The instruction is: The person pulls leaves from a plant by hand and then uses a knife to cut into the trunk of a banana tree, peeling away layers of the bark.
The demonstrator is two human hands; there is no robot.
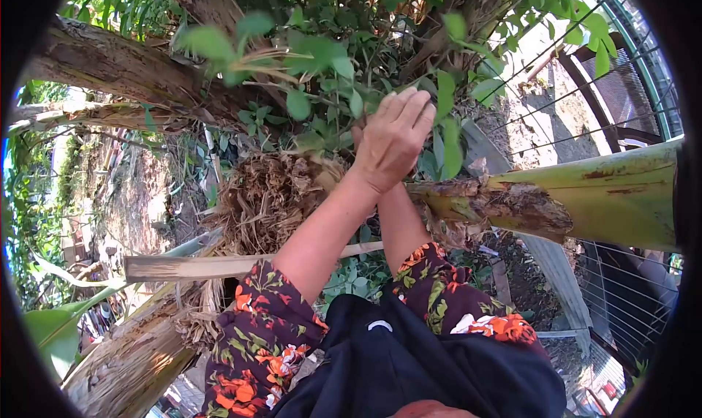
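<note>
My left hand point(393, 136) reaches forward into a leafy green shrub point(322, 74), its back toward me. Its fingers are pressed together and bent over, and what they close on, if anything, is hidden. Crossing beneath the left wrist, my right forearm point(398, 220) leads to my right hand point(357, 135), of which only a sliver shows beside the left one. Leaves and thin stems surround both hands. Just below and left of them sits a clump of dry, shredded brown plant fibre point(270, 198).
A thick green stalk point(621, 195) lies across the right side. Brown trunks point(124, 67) spread at upper left. A wooden slat point(197, 266) crosses before my forearms. Wire fencing point(621, 279) stands at right, and a peeling trunk point(139, 345) slants at lower left.
</note>
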